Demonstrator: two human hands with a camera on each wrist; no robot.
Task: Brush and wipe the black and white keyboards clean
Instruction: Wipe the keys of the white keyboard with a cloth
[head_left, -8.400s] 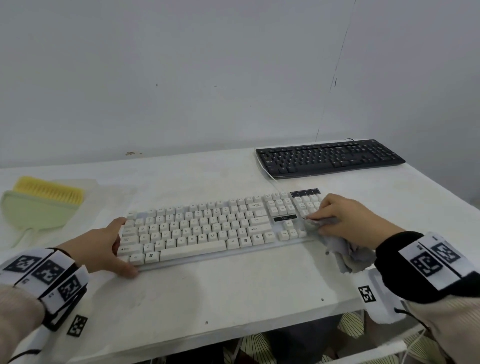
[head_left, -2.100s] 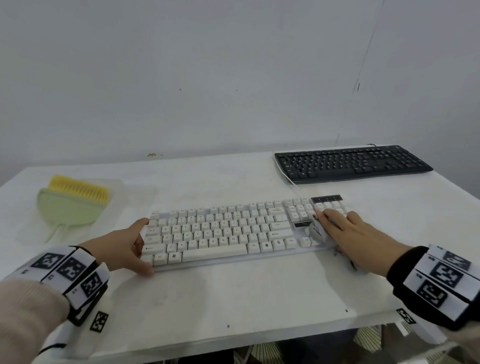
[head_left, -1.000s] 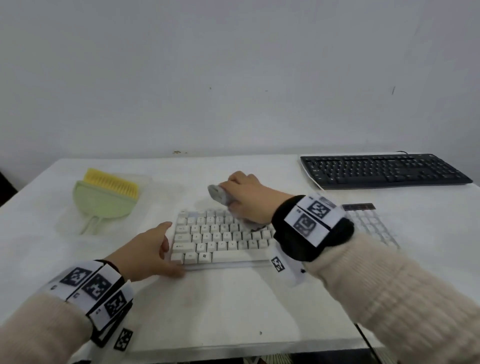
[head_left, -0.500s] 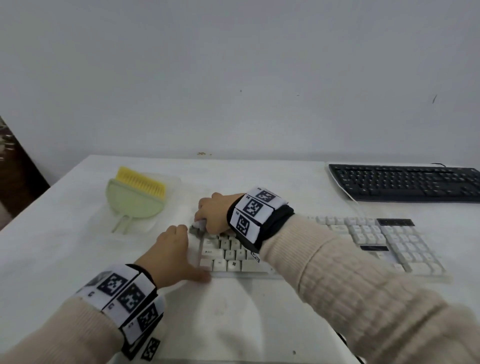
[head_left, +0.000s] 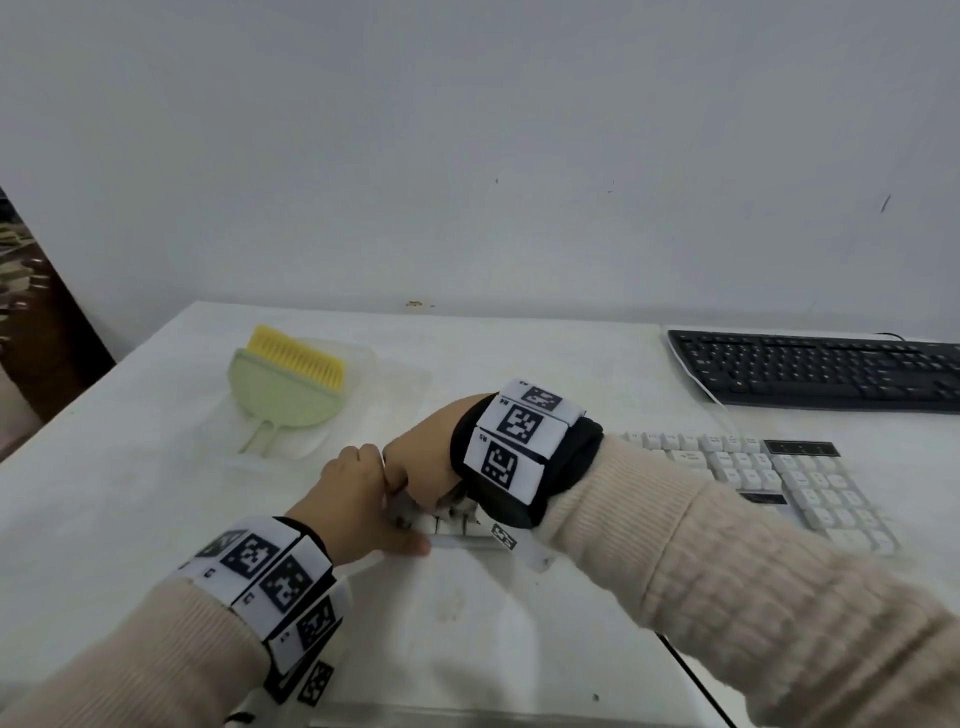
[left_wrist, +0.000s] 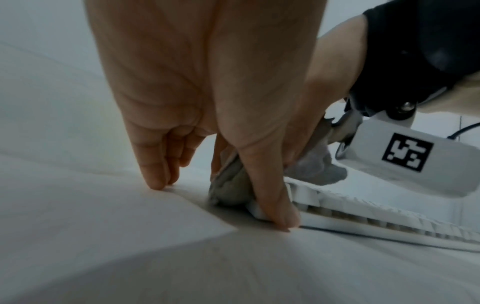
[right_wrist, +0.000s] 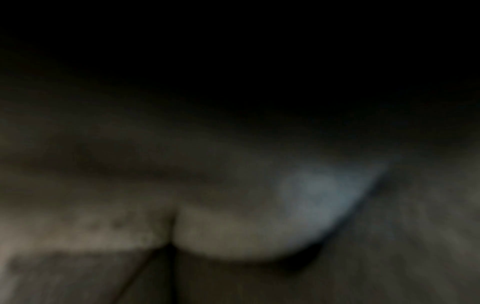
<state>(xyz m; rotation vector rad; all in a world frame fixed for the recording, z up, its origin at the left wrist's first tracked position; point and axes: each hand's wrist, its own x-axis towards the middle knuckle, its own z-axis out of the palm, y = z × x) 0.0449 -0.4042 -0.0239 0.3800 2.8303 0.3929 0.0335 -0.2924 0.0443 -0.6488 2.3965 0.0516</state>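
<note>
The white keyboard (head_left: 769, 478) lies across the middle of the table, its left end hidden under both hands. My right hand (head_left: 421, 467) grips a crumpled grey cloth (left_wrist: 231, 189) and presses it on the keyboard's left end. My left hand (head_left: 363, 499) braces that same end: its thumb (left_wrist: 272, 205) presses the front left corner of the white keyboard (left_wrist: 363, 211), and its fingers (left_wrist: 155, 174) touch the table beside it. The black keyboard (head_left: 815, 371) lies at the back right, untouched. The right wrist view is dark and blurred.
A pale green hand brush with yellow bristles (head_left: 291, 384) lies on a clear plastic sheet at the back left. The white table (head_left: 467, 623) ends close in front of me. A grey wall runs behind it.
My right hand has carried the cloth from the keyboard's right end across to its left end, and now down to the front left corner beside my left hand. My left hand stayed put.
</note>
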